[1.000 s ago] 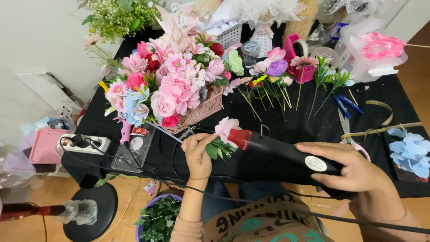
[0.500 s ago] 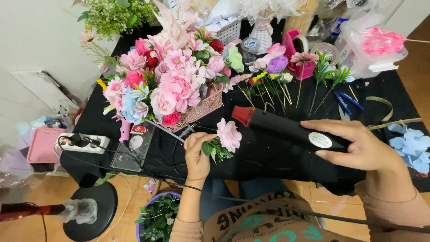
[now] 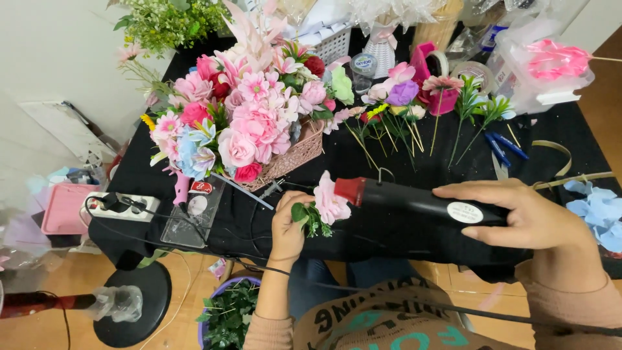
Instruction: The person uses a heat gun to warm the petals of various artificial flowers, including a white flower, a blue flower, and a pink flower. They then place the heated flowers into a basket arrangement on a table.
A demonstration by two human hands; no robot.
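My left hand [image 3: 287,227] grips a pink artificial rose [image 3: 329,201] by its short green-leaved stem, just above the near table edge. My right hand [image 3: 518,217] holds a black heat gun [image 3: 421,202] by its body. The heat gun's red nozzle [image 3: 350,189] points left and sits right against the rose's petals. A black cord [image 3: 414,304] runs across my lap below both hands.
A pink basket [image 3: 295,155] full of pink, blue and red artificial flowers stands at the back left on the black table [image 3: 389,149]. Loose flower stems [image 3: 402,110], blue pens [image 3: 502,146], light blue petals [image 3: 599,207], a white power strip [image 3: 120,206] and a purple bin of greenery [image 3: 227,317] surround me.
The heat gun has swung left and down until its nozzle meets the rose. My left hand has kept the rose near the table edge, shifting slightly.
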